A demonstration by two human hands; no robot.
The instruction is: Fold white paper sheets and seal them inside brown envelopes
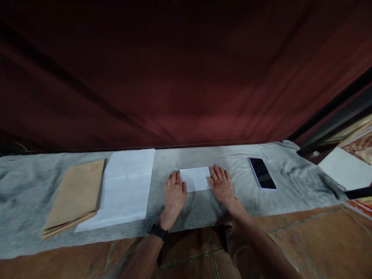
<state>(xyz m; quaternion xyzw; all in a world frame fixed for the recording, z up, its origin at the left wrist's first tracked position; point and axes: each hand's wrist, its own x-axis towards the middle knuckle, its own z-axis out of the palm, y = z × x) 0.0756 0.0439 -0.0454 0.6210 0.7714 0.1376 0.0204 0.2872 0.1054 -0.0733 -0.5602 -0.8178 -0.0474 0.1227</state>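
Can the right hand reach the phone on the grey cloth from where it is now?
Probably yes. The right hand rests on the folded paper, and the phone lies beside it with only bare cloth between.

A faint red mark on the brown envelopes [76,193] is unreadable.

From my feed I see two bare forearms with no sleeves reaching as far as the wrists. The left hand [174,192] has a black band [158,231] strapped round its wrist, its face too dim to make out. The right hand [221,185] wears nothing, no ring or strap showing.
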